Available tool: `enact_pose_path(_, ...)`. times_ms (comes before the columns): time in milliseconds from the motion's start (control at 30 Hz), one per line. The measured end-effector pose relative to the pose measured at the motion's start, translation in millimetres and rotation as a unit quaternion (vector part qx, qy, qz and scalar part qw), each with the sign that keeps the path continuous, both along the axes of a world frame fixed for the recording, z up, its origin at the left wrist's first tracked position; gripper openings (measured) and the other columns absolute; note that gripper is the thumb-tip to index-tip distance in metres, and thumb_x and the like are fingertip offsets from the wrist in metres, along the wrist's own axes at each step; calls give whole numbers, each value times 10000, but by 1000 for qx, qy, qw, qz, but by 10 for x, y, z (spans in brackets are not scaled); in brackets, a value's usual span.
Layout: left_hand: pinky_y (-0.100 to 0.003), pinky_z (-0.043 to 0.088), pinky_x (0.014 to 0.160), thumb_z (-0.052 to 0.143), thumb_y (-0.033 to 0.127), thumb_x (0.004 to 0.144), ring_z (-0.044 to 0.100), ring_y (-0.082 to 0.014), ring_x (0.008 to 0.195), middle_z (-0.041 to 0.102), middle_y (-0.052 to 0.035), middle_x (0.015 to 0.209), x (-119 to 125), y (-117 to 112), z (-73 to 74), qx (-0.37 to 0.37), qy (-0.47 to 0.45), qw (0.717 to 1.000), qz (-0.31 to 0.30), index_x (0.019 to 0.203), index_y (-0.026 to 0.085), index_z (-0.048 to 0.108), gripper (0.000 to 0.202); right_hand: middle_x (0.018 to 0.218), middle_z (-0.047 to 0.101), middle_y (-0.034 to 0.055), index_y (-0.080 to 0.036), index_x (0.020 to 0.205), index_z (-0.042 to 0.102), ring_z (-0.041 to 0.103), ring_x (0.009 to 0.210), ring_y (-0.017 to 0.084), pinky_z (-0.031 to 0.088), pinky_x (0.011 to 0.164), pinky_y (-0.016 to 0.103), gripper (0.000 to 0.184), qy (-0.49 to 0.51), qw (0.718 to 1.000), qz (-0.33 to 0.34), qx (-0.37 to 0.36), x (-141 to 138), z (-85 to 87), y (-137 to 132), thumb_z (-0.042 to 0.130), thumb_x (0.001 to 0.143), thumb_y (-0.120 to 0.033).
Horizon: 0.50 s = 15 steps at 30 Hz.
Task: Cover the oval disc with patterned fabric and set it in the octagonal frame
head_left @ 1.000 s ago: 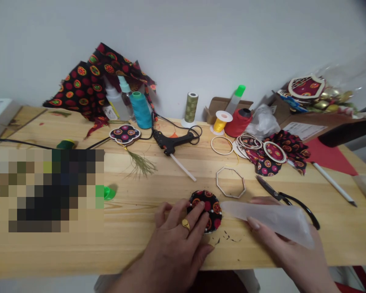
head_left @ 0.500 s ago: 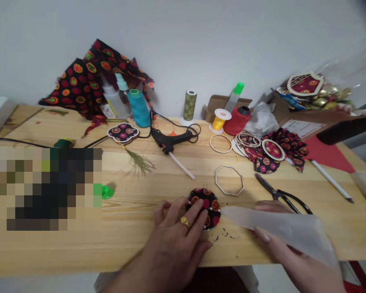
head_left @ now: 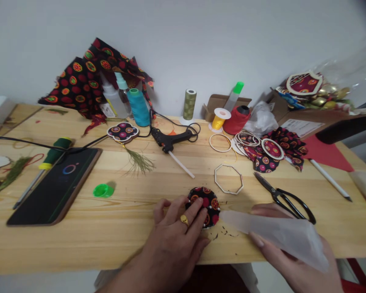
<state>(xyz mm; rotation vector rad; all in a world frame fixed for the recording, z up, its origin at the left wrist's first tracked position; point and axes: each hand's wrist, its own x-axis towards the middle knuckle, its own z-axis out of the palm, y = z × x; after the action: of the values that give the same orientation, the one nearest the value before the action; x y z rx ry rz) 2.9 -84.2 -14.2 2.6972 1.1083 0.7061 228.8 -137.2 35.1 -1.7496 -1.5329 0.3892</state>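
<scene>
My left hand point(head_left: 178, 232) lies with fingers spread over a round disc covered in black patterned fabric point(head_left: 213, 205), pressing it to the table. White dots show on the fabric. My right hand point(head_left: 280, 244) is wrapped round a translucent white squeeze bottle point(head_left: 271, 230), tipped over so its nozzle points left at the disc's right edge. Whether the tip touches the edge I cannot tell. Dark scraps lie just below the nozzle. Beyond the disc sits an octagonal wooden frame point(head_left: 228, 193). Black-handled scissors point(head_left: 276, 194) lie behind my right hand.
A black glue gun point(head_left: 171, 140) with its cord lies mid-table. On the left are a phone point(head_left: 55, 187), a screwdriver point(head_left: 53, 152) and a green cap point(head_left: 103, 190). Thread spools, including a teal one point(head_left: 138, 108), stand along the wall. Right: fabric pieces, a white pen point(head_left: 331, 180) and a cardboard box point(head_left: 305, 120).
My right hand and the bottle's rear end have dipped slightly, and the nozzle sits a little lower. The left hand and the disc stay in place.
</scene>
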Motion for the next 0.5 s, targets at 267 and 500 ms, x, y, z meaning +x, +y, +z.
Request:
enact_pose_path(267,-472,227,948,489,304,937,452,-311,1149,660,-18,1279,1,16,42,11,5,1000,-10,1183,196,650,313,866,731,35,-252,882,684,724,767,220,609,597,263,148,12,995,97,3,-78,-18,25,695,736,-275)
enact_pose_path(500,-471,226,947,487,300,937,445,-306,1155,656,-15,1286,-8,24,55,9,16,1000,-15,1194,193,643,319,892,715,-3,-287,915,666,718,789,196,612,669,250,187,-4,998,67,12,0,13,-8,710,733,-288)
